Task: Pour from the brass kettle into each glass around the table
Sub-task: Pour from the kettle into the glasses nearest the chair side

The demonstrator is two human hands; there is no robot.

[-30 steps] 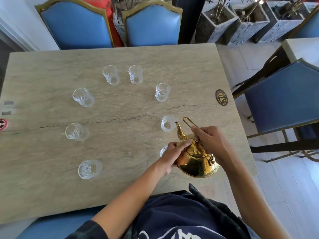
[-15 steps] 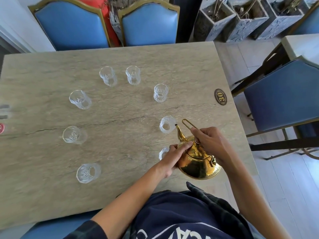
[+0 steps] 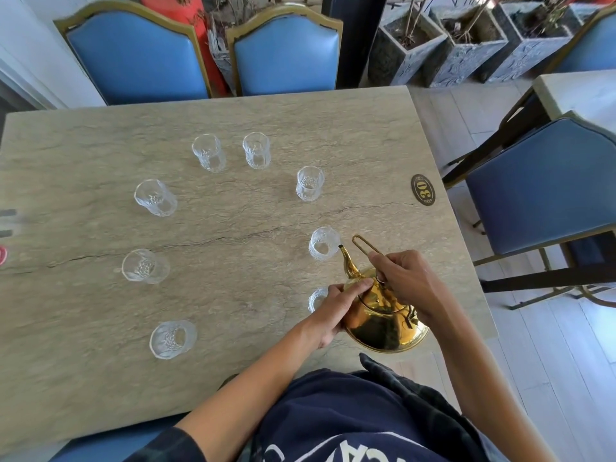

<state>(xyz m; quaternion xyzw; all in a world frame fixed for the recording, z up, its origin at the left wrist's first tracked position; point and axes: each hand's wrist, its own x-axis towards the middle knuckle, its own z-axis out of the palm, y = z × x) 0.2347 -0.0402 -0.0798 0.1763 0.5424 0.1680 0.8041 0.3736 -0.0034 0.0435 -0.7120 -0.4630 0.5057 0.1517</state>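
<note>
A brass kettle (image 3: 383, 323) is held above the near right part of the stone table (image 3: 233, 228), tilted with its spout tip at the rim of a clear glass (image 3: 323, 243). My right hand (image 3: 408, 283) grips the kettle's wire handle. My left hand (image 3: 336, 306) presses fingers on the lid and side of the kettle. Another glass (image 3: 316, 299) is partly hidden behind my left hand. Several more empty-looking glasses ring the table, such as a near left glass (image 3: 172, 339) and a far glass (image 3: 256, 150).
Two blue chairs (image 3: 286, 51) stand at the far edge and another blue chair (image 3: 540, 185) on the right. A round "30" badge (image 3: 423, 190) lies near the right edge. Stone planters (image 3: 466, 45) line the back.
The kettle has tipped further forward and its spout has come closer to the glass in front of it. Both hands kept their hold.
</note>
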